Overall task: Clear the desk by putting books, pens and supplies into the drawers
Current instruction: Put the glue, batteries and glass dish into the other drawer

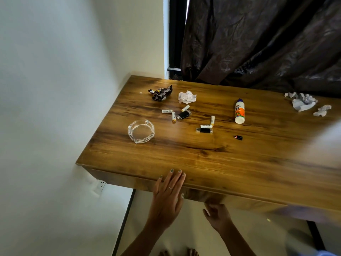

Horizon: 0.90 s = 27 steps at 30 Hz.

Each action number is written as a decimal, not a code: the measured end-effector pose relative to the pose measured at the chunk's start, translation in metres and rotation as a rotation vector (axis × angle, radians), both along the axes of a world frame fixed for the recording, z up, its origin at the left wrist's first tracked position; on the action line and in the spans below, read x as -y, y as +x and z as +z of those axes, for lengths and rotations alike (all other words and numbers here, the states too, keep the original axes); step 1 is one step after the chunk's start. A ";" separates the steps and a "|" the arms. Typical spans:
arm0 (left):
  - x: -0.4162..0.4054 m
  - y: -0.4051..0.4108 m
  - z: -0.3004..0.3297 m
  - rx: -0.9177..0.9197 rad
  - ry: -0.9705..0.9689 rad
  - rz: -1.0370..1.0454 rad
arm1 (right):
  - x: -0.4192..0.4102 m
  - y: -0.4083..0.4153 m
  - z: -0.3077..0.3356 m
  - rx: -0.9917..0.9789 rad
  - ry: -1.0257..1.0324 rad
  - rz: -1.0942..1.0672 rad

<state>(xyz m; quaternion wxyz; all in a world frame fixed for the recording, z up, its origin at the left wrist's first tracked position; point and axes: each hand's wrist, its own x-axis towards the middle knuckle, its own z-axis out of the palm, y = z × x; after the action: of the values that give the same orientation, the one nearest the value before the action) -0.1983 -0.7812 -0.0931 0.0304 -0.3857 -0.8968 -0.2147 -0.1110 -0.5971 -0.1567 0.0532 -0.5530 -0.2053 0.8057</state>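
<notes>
— Hands first: how are they being held?
— Flat, straight fingers of the left hand (pixel 168 191) are being pressed against the drawer front (pixel 212 194); nothing is being held. The right hand (pixel 217 216) is being kept under that front, its grip hidden.
— And the supplies?
— A glue bottle (pixel 239 111), batteries (pixel 212 120) and crumpled paper (pixel 186 97) are lying on the surface (pixel 184 154), well apart from both hands, beside a glass ashtray (pixel 141 131).

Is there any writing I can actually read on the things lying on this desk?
"Heybright", or close to it: battery beside the black stick, print tiny.
Glue bottle: orange label, name too blurred.
Dark wrapper: print unreadable.
Other batteries: markings too small.
</notes>
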 end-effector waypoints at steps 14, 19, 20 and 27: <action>-0.006 0.008 0.012 -0.001 -0.024 0.048 | 0.008 0.038 -0.011 -0.046 -0.088 -0.015; -0.006 0.013 0.017 0.018 -0.038 0.069 | 0.024 0.080 -0.004 -0.029 -0.074 0.078; -0.006 0.015 0.017 0.023 -0.034 0.064 | 0.026 0.090 -0.002 -0.010 -0.069 0.113; -0.001 0.036 0.011 0.031 -0.076 -0.008 | 0.032 0.166 0.045 0.197 0.727 1.210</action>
<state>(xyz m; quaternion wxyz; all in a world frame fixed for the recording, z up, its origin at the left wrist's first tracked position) -0.1618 -0.7800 -0.0818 0.0009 -0.3869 -0.9030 -0.1866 0.0550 -0.6290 -0.1120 -0.2413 -0.3593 -0.7358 0.5209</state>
